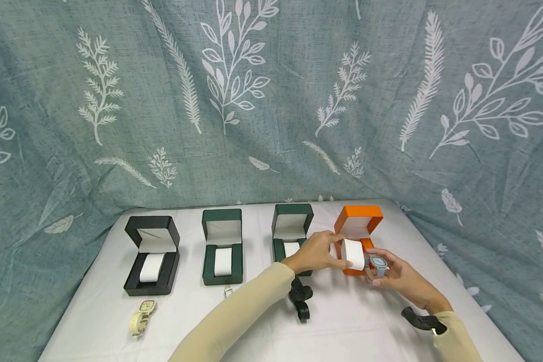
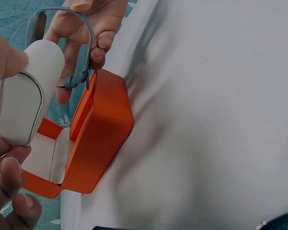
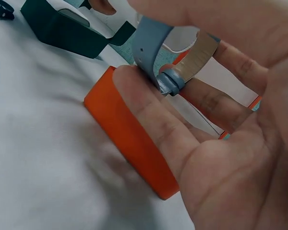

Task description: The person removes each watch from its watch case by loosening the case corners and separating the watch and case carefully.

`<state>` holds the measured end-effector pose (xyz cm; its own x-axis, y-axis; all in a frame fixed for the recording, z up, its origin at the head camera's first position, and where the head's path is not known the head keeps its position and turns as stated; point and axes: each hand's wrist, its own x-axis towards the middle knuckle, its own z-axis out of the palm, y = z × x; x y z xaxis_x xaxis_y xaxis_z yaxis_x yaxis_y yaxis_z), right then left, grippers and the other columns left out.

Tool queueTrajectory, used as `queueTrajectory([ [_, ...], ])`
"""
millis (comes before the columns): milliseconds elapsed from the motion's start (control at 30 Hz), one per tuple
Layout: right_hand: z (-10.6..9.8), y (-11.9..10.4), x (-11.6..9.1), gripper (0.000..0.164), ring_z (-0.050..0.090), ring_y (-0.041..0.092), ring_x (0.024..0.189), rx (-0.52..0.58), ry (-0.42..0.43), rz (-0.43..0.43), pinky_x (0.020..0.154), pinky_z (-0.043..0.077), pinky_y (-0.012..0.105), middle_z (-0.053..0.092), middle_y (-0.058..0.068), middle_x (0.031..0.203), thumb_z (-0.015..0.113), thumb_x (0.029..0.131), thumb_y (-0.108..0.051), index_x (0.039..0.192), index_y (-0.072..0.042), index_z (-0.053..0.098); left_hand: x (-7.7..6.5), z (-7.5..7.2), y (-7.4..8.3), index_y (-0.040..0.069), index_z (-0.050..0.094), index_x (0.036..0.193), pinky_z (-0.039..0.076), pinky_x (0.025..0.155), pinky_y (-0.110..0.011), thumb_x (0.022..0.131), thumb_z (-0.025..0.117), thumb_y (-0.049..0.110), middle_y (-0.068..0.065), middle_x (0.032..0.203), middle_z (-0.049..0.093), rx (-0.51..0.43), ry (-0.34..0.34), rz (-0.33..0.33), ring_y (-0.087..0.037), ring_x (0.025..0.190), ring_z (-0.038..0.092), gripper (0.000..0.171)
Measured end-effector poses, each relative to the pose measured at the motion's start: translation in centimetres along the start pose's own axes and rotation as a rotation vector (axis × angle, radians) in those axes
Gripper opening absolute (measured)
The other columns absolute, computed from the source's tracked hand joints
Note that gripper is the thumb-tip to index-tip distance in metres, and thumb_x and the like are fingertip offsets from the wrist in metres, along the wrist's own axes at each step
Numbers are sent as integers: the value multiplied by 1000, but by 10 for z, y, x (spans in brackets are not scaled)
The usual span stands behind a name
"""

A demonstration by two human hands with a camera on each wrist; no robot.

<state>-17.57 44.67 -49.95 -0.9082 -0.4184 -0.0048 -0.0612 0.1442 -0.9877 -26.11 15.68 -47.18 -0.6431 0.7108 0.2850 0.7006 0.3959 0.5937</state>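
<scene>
My left hand (image 1: 317,252) pinches a white watch cushion (image 1: 353,254) by its ends, thumb on one side and fingers on the other. Just right of it, my right hand (image 1: 400,276) holds a watch (image 1: 379,265) with a light blue strap and a squarish face. In the left wrist view, the blue strap (image 2: 91,43) forms a loop beside the cushion, its buckle end low. The right wrist view shows the strap's tan lining (image 3: 199,57) between thumb and fingers. Both hands are over an orange watch box (image 1: 359,211) with its lid raised.
Left of the orange box stand two green boxes (image 1: 222,215) (image 1: 293,210) and a black box (image 1: 149,222), lids raised, white cushions inside. A cream watch (image 1: 140,319) lies at front left. A black strapped item (image 1: 300,299) appears near the left forearm, which partly covers a pale watch (image 1: 228,290).
</scene>
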Motion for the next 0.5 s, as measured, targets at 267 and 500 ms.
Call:
queueTrajectory([
  [267,5,4,-6,68,60,25,125,37,2,-11,95,54,47,48,10,145,70,91,10,151,4,38,0,1,-1,4,57,146,44,74,-17,85,80,54,-9,134,65,-15,-6,-12,-8,88,58,82],
  [500,7,5,-9,63,59,22,123,42,8,22,94,55,45,52,5,143,74,91,4,147,5,47,1,-1,0,3,55,148,45,78,-17,84,81,54,-9,136,64,-17,8,-20,-10,98,60,85],
])
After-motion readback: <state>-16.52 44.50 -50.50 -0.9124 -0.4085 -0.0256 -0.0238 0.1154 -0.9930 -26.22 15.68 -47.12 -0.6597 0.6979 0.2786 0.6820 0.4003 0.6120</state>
